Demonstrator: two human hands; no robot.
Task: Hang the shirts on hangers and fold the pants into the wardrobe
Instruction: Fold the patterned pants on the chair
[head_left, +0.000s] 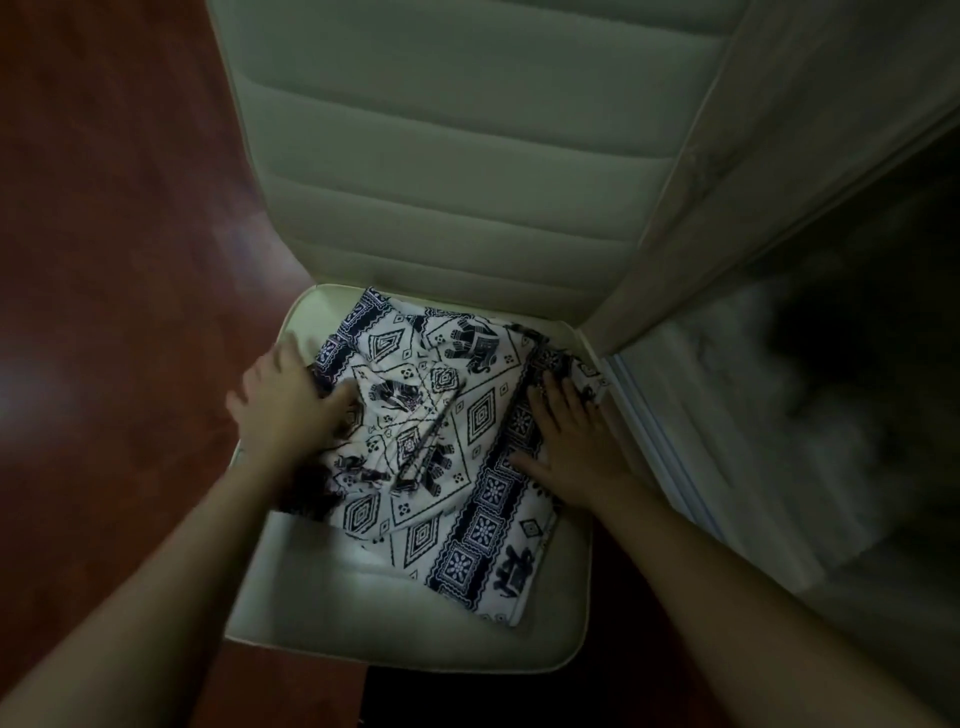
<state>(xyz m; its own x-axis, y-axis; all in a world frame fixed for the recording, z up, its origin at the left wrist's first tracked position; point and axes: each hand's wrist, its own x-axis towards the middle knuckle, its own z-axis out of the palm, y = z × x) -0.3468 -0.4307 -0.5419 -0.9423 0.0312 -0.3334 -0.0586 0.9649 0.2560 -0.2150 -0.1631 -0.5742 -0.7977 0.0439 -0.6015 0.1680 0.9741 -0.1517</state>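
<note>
White pants with a dark blue elephant and diamond print lie folded into a rough rectangle on the seat of a pale green chair. My left hand rests flat on the left side of the cloth, blurred, fingers spread. On the right edge of the pants my right hand presses down flat over the dark patterned border, fingers apart. A drawstring lies across the middle of the fabric. Neither hand grips the cloth.
The chair's padded backrest rises behind the seat. A reddish-brown wooden floor spreads to the left. On the right stands a pale marbled wardrobe panel with a sliding rail and a dark opening.
</note>
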